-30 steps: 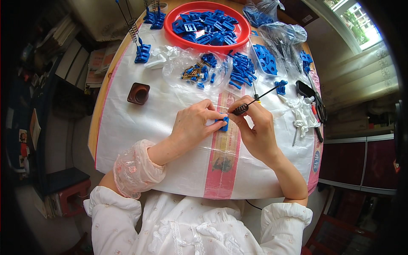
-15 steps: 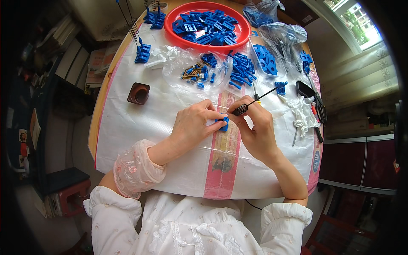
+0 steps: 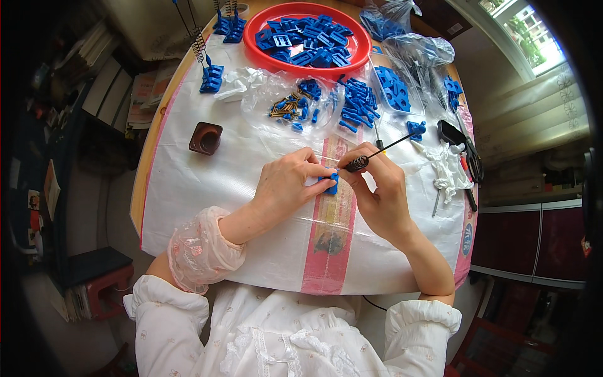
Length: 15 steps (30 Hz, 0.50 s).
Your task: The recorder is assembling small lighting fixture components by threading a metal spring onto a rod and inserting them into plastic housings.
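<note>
Over the middle of the table, my left hand (image 3: 286, 179) pinches a small flat blue plastic piece (image 3: 331, 184) between thumb and fingers. Close against it on the right, my right hand (image 3: 380, 188) is closed on a thin black rod with a coil spring (image 3: 357, 164). The rod slants up to the right past my fingers, its far end near a blue clip-like part (image 3: 416, 129). Its near end meets the blue piece at my fingertips, where the fingers hide the join.
A red basin (image 3: 250, 47) of blue plates stands at the back. Before it are a clear bag with brass screws (image 3: 286, 107) and blue parts (image 3: 358, 103). A brown cup (image 3: 205, 138) stands left; scissors (image 3: 474, 163) and white gloves (image 3: 447, 176) lie right. Rods with springs (image 3: 200, 47) rise at back left.
The rod has tilted slightly in my right fingers, its far end a little lower. Both hands stay almost in place around the blue piece.
</note>
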Tool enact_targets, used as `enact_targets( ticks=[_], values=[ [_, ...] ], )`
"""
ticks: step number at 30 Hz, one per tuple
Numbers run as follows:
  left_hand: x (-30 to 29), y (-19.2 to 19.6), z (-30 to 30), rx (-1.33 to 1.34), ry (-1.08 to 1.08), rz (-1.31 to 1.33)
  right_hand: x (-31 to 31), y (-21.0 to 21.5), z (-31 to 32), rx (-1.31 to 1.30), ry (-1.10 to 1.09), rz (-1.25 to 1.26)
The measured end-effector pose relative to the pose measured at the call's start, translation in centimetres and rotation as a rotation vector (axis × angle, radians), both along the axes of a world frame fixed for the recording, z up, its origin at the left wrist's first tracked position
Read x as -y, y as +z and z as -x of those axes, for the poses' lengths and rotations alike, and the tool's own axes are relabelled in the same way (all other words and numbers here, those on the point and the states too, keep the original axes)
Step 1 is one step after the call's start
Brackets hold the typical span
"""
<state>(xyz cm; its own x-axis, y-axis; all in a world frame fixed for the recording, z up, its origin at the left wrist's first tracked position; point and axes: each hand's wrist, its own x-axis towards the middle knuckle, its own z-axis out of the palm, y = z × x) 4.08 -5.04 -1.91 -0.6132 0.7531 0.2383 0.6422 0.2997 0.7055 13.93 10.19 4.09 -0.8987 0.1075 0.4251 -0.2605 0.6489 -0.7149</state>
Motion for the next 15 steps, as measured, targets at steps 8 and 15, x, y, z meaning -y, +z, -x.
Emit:
enact_targets(
  ticks=[8, 15],
  values=[
    [0.01, -0.01, -0.01, -0.002, 0.005, 0.003, 0.04, -0.41, 0.16, -0.008, 0.009, 0.001],
    [0.01, -0.06, -0.03, 0.003, 0.006, 0.003, 0.11, 0.09, -0.08, 0.035, -0.038, -0.016]
  ],
)
